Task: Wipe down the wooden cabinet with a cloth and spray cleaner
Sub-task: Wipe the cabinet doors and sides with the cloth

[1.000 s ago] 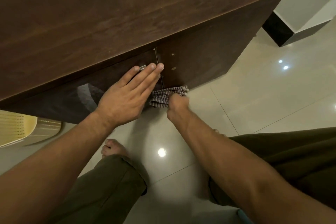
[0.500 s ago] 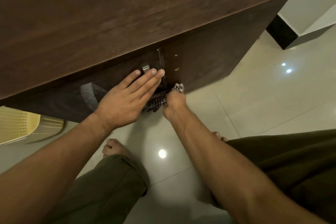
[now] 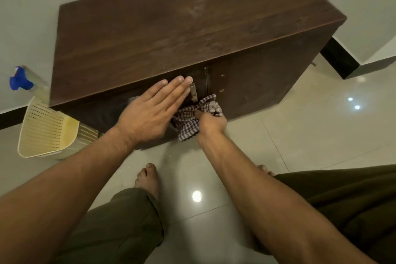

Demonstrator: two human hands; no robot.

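Observation:
A dark brown wooden cabinet (image 3: 182, 21) stands low against the wall, with two front doors and a metal handle (image 3: 193, 91) near the seam. My left hand (image 3: 150, 111) lies flat on the left door, fingers together, tips beside the handle. My right hand (image 3: 211, 121) grips a checked cloth (image 3: 188, 122) and presses it against the door front low down, just under the handle. A clear spray bottle with a blue trigger head (image 3: 20, 80) stands on the floor left of the cabinet, by the wall.
A cream perforated plastic basket (image 3: 46, 130) stands on the floor at the cabinet's left corner. My bare feet (image 3: 147, 178) and olive trouser legs are on the glossy tiled floor in front. A black skirting corner (image 3: 340, 60) juts out to the right.
The view has pulled back and up, bringing the spray bottle and whole cabinet top into sight. My right hand shifted the cloth along the lower door; my left hand stays flat by the handle.

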